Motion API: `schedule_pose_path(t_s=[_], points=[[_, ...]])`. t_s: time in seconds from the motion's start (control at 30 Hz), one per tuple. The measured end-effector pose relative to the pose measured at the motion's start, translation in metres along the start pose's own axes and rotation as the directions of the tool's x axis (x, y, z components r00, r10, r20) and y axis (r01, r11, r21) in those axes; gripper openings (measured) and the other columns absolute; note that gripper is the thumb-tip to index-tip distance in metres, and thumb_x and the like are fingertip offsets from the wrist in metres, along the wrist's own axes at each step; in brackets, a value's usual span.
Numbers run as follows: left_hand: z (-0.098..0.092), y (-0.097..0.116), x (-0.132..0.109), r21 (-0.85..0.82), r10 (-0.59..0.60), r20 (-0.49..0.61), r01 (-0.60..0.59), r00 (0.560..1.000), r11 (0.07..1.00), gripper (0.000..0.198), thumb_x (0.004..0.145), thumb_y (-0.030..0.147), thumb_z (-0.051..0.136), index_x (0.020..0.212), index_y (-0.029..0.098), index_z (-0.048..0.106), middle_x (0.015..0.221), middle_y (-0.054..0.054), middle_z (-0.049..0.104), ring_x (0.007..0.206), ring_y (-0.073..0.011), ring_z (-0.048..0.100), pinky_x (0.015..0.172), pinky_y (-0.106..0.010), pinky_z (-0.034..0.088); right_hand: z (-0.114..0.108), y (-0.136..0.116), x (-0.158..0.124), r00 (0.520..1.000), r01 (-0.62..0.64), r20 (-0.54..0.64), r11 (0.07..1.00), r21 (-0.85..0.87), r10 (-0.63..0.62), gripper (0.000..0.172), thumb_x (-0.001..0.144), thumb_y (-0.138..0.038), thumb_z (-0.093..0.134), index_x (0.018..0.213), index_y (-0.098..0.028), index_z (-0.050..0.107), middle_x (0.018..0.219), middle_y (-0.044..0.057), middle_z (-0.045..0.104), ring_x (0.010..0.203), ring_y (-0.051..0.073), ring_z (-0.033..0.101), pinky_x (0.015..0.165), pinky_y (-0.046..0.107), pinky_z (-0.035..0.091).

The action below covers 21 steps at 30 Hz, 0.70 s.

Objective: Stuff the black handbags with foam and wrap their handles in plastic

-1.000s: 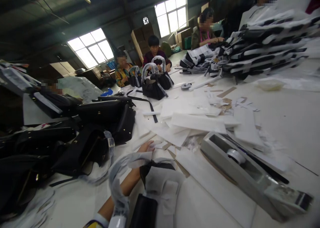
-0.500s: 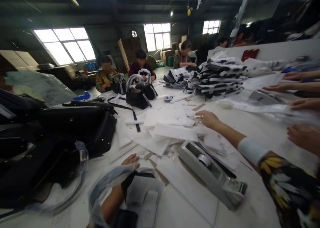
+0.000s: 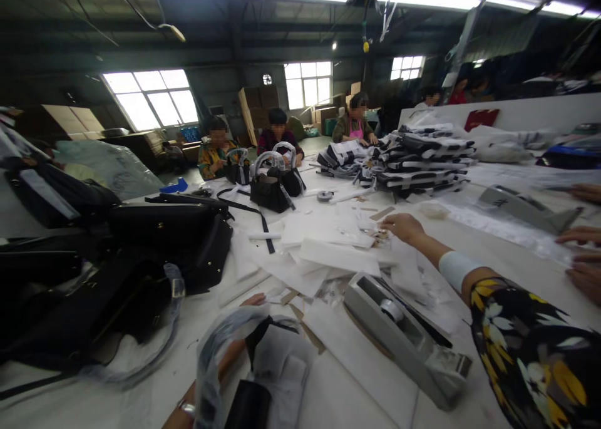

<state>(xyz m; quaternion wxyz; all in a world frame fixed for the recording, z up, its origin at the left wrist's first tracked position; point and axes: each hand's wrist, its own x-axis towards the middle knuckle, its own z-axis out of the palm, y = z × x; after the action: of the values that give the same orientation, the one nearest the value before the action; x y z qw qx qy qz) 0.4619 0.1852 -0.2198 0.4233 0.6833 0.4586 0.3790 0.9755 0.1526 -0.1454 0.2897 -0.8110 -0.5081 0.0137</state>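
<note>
My right hand (image 3: pixel 402 227) stretches out over the table, fingertips closed together down among small bits beside a pile of white paper sheets (image 3: pixel 340 257). What those fingertips hold, if anything, is too small to make out. My left forearm passes behind the plastic-wrapped handle of a small black handbag (image 3: pixel 248 405), partly covered in white wrapping. Past that handle, my left hand (image 3: pixel 253 299) shows only in part, fingers stretched low over the tabletop near the paper scraps. A grey tape dispenser (image 3: pixel 407 341) lies between my arms.
Large black bags (image 3: pixel 173 235) crowd the left side. Small black handbags (image 3: pixel 271 190) stand farther back, near a tape roll (image 3: pixel 324 196). Black-and-white pieces (image 3: pixel 417 156) are stacked beyond my right hand. A co-worker's hands (image 3: pixel 585 253) and another dispenser (image 3: pixel 521 205) are at right.
The view has tilted and swung slightly left, shifting the scene right and down. My left hand is now more hidden by the handle. The co-worker's hands have moved toward the right edge.
</note>
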Motion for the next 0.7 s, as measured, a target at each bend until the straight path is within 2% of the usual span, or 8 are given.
schedule_pose_path(t_s=[0.1, 0.17, 0.23, 0.37, 0.43, 0.57, 0.63, 0.7], points=[[-0.023, 0.016, -0.007, -0.069, -0.071, 0.049, 0.075, 0.996, 0.995, 0.045, 0.063, 0.058, 0.069, 0.091, 0.023, 0.078, 0.107, -0.015, 0.075, 0.11, -0.0424, 0.065, 0.1, -0.056, 0.046, -0.023, -0.021, 0.002, 0.996, -0.007, -0.081, 0.982, 0.189, 0.022, 0.019, 0.082, -0.032, 0.071, 0.082, -0.012, 0.073, 0.082, 0.01, 0.074, 0.077, 0.021, 0.067, 0.073, 0.033, 0.052], [-0.041, 0.025, -0.01, -0.1, -0.058, 0.112, 0.07, 0.992, 0.993, 0.05, 0.062, 0.057, 0.071, 0.096, 0.021, 0.077, 0.11, -0.016, 0.074, 0.11, -0.0423, 0.065, 0.1, -0.055, 0.046, -0.039, -0.043, -0.002, 0.992, 0.019, -0.121, 0.944, 0.329, 0.022, 0.031, 0.085, -0.042, 0.067, 0.091, -0.011, 0.072, 0.086, 0.011, 0.075, 0.072, 0.019, 0.067, 0.068, 0.031, 0.053], [-0.058, 0.037, -0.012, -0.106, -0.028, 0.138, 0.043, 0.99, 0.993, 0.056, 0.062, 0.055, 0.075, 0.105, 0.019, 0.075, 0.116, -0.016, 0.072, 0.113, -0.0403, 0.064, 0.103, -0.052, 0.044, -0.054, -0.066, -0.009, 0.99, 0.068, -0.141, 0.892, 0.447, -0.005, 0.04, 0.084, -0.049, 0.066, 0.095, -0.011, 0.071, 0.091, 0.011, 0.075, 0.073, 0.018, 0.068, 0.069, 0.03, 0.054], [-0.083, 0.083, -0.018, -0.085, -0.023, -0.024, 0.021, 0.999, 0.996, 0.063, 0.069, 0.053, 0.076, 0.119, 0.015, 0.068, 0.117, -0.017, 0.071, 0.108, -0.034, 0.067, 0.099, -0.048, 0.049, -0.081, -0.117, -0.034, 0.984, 0.174, -0.122, 0.78, 0.601, -0.126, 0.045, 0.078, -0.054, 0.071, 0.092, -0.012, 0.07, 0.097, 0.012, 0.075, 0.087, 0.019, 0.069, 0.083, 0.031, 0.053], [-0.091, 0.118, -0.025, -0.08, 0.052, -0.077, -0.058, 0.996, 0.995, 0.059, 0.075, 0.052, 0.073, 0.121, 0.015, 0.066, 0.114, -0.014, 0.072, 0.104, -0.0294, 0.069, 0.098, -0.045, 0.051, -0.092, -0.144, -0.054, 0.974, 0.216, -0.089, 0.729, 0.649, -0.209, 0.044, 0.076, -0.055, 0.073, 0.092, -0.014, 0.071, 0.098, 0.012, 0.076, 0.091, 0.019, 0.069, 0.087, 0.031, 0.052], [-0.094, 0.186, -0.051, -0.106, 0.231, 0.006, -0.229, 0.973, 0.968, 0.054, 0.079, 0.05, 0.071, 0.119, 0.014, 0.067, 0.11, -0.012, 0.073, 0.1, -0.026, 0.069, 0.09, -0.04, 0.054, -0.105, -0.198, -0.107, 0.94, 0.239, -0.015, 0.628, 0.741, -0.341, 0.041, 0.075, -0.055, 0.075, 0.093, -0.017, 0.073, 0.106, 0.009, 0.075, 0.103, 0.021, 0.067, 0.098, 0.035, 0.048], [-0.084, 0.209, -0.066, -0.111, 0.284, 0.062, -0.276, 0.957, 0.955, 0.05, 0.081, 0.047, 0.07, 0.117, 0.014, 0.068, 0.113, -0.012, 0.072, 0.099, -0.0245, 0.069, 0.085, -0.035, 0.056, -0.107, -0.222, -0.136, 0.921, 0.22, 0.025, 0.571, 0.791, -0.389, 0.038, 0.075, -0.054, 0.076, 0.089, -0.018, 0.074, 0.113, 0.008, 0.073, 0.111, 0.023, 0.065, 0.105, 0.038, 0.042], [-0.068, 0.221, -0.081, -0.112, 0.327, 0.104, -0.316, 0.939, 0.942, 0.047, 0.08, 0.043, 0.072, 0.118, 0.015, 0.068, 0.119, -0.012, 0.07, 0.097, -0.0224, 0.068, 0.079, -0.03, 0.056, -0.106, -0.243, -0.164, 0.895, 0.202, 0.062, 0.527, 0.826, -0.441, 0.038, 0.073, -0.055, 0.077, 0.082, -0.018, 0.074, 0.119, 0.008, 0.071, 0.116, 0.025, 0.062, 0.109, 0.041, 0.038]])
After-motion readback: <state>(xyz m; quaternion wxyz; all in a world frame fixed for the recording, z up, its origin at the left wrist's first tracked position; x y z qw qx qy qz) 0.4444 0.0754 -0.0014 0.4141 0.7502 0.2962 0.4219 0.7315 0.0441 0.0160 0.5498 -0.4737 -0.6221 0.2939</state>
